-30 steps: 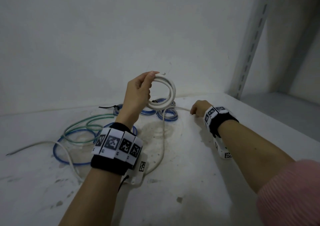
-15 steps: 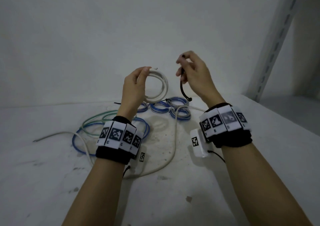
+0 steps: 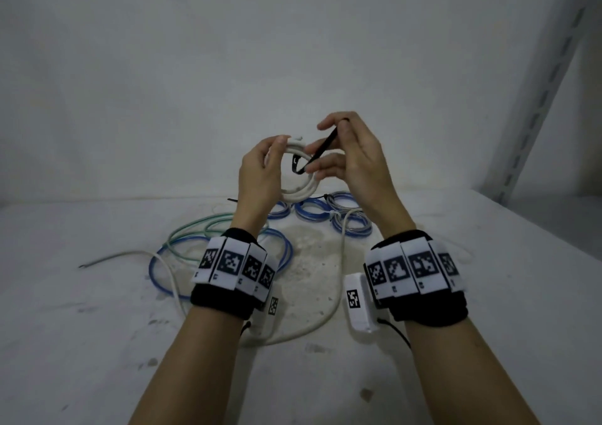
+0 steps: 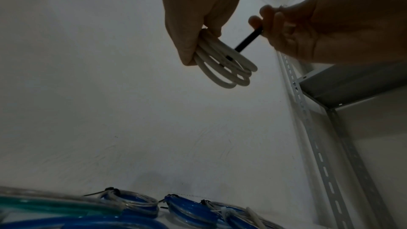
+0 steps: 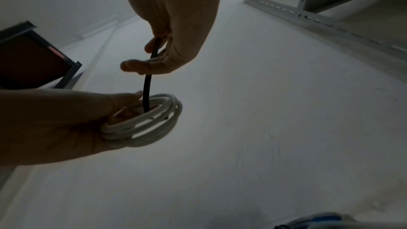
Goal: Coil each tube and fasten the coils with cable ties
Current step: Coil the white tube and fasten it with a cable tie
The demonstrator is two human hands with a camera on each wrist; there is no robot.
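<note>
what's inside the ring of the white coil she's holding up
The black cable tie, pinched by the right hand, pokes down into the white coil. The left hand grips the coil's rim; its fingers hide part of the ring's inside.

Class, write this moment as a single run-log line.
left hand: grips white tube coil | right hand: pinches black cable tie, threading through coil | tie: not yet closed

One white coil held above the desk, one black cable tie through it; beyond: three tied blue coils, several loose tubes.
</note>
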